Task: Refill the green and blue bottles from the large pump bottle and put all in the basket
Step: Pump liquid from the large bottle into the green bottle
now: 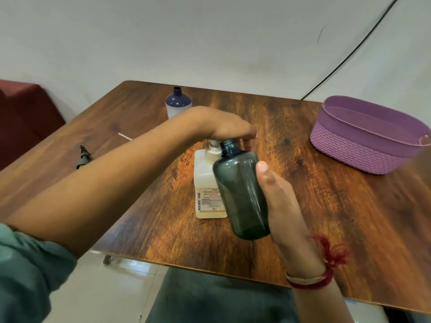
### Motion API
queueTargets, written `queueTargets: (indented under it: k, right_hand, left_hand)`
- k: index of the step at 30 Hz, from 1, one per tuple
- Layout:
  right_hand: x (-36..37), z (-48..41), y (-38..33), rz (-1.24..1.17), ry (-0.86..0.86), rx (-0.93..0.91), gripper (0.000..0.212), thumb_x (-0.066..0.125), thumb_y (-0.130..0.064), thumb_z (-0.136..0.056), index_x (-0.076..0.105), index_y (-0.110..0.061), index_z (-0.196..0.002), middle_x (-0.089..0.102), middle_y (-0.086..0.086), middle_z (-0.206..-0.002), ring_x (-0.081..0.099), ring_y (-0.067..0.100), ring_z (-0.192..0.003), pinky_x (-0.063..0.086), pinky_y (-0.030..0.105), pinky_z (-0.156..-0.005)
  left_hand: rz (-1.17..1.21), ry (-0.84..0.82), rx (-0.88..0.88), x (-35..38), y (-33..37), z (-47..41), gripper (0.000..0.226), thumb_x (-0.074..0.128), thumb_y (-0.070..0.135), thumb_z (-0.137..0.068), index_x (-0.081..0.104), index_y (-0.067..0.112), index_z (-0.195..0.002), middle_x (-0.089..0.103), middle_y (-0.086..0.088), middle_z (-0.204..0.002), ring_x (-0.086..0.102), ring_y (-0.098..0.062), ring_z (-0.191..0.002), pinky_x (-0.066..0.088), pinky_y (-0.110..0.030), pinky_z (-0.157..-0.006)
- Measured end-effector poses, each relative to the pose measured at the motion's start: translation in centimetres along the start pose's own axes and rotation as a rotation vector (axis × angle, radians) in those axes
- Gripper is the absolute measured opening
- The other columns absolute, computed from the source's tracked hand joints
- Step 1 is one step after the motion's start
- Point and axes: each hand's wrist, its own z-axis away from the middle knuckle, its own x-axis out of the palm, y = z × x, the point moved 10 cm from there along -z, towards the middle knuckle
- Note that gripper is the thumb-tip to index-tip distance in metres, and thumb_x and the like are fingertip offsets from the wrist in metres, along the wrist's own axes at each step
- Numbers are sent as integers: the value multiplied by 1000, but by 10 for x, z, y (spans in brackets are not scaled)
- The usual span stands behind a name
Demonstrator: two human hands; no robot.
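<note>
Your right hand (283, 206) is wrapped around the green bottle (241, 192), thumb up along its side, holding it capless and tilted so that its open neck sits right beside the pump head of the large pump bottle (207, 187). The green bottle looks translucent and dark; you cannot tell from here whether any liquid is inside. Your left hand (224, 124) lies palm down on top of the pump head, fingers flat and together over it, covering most of the nozzle. The large pump bottle stands upright on the wooden table (326, 217), a pale square-shouldered container with a printed label facing you, and it serves as the landmark for the rest. Behind it, toward the far edge of the table, the blue bottle (178, 102) stands upright with its cap off, dark blue at the shoulder and pale lower down, partly hidden by your left wrist. To the left of the pump bottle, well apart from it, a dark spray cap (84, 157) lies on its side on the tabletop. To the right of the pump bottle and farther back, the purple basket (363, 145) sits near the table's right edge, its woven-pattern wall facing you. A red thread bracelet (326, 266) circles your right wrist, and a green sleeve (28, 271) covers your left upper arm.
</note>
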Motion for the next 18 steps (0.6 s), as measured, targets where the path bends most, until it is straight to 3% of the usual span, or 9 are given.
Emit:
queueTargets:
  k: [3,5,8,11,14,18]
  right_hand:
    - [-1,0,-4,-41,-22,9,49,42,-46,-91,66,-4,-98,69,22,-92,68,33,-84,57,36,-68]
    - [-3,-1,-6,-50,-29,17,48,40,-42,-90,65,-2,-99,69,20,-92,69,30,-82,57,30,-65]
    - [-2,-1,-3,-28,-16,12,49,42,-45,-91,65,-3,-99,68,21,-91,68,34,-84,57,38,-68]
    - [2,0,-1,-48,-30,15,47,39,-40,-92,64,0,-99,68,23,-92,67,35,-86,57,35,-69]
    - [0,-1,-6,-37,-22,16,49,39,-41,-90,65,-1,-101,69,22,-93,67,34,-86,57,35,-70]
    - [-4,-2,-8,-33,-4,21,51,38,-42,-90,65,0,-101,69,22,-93,67,35,-85,57,36,-66]
  left_hand:
    - [-47,-25,-26,-7,4,4,55,16,40,-104,62,12,-116,57,4,-100,51,-7,-84,34,-31,-91]
    - [-23,-4,-3,-11,6,1,54,16,41,-103,63,14,-113,58,2,-102,53,-11,-91,37,-33,-94]
    - [73,37,8,-6,0,-1,45,23,32,-104,63,13,-108,62,-1,-98,56,-12,-83,45,-29,-81]
    - [63,16,6,1,-3,-2,41,23,32,-103,60,13,-104,64,-4,-101,56,-17,-86,45,-34,-89]
    - [-29,-44,-31,-3,2,2,52,16,41,-103,60,14,-107,61,-2,-103,52,-15,-91,34,-35,-96]
    - [70,46,40,-11,10,1,57,15,41,-104,62,11,-115,63,-4,-110,57,-20,-102,42,-30,-87]
